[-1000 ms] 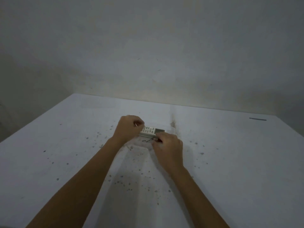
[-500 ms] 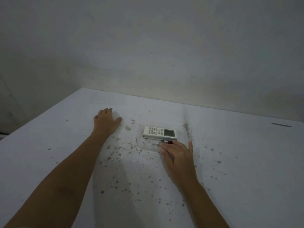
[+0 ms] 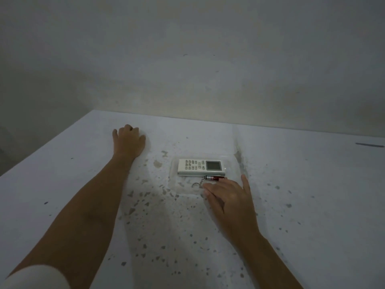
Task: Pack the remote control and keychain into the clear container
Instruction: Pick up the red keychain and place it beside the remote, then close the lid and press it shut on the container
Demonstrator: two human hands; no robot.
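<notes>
A white remote control with a grey screen lies flat inside a shallow clear container on the white table. A red keychain with a small chain and ring lies just in front of the remote, also within the container. My right hand rests open on the container's near right corner, fingertips almost touching the keychain ring. My left hand lies on the table well to the left of the container, fingers curled under, holding nothing that I can see.
The white table is speckled with dark flecks around the container. A dark streak runs by the container's right side. A thin dark mark lies at the far right. A grey wall stands behind the table.
Both hands let go of the remote and keychain. My left hand moved away to the left and curled on the table. My right hand drew back to the container's near corner.
</notes>
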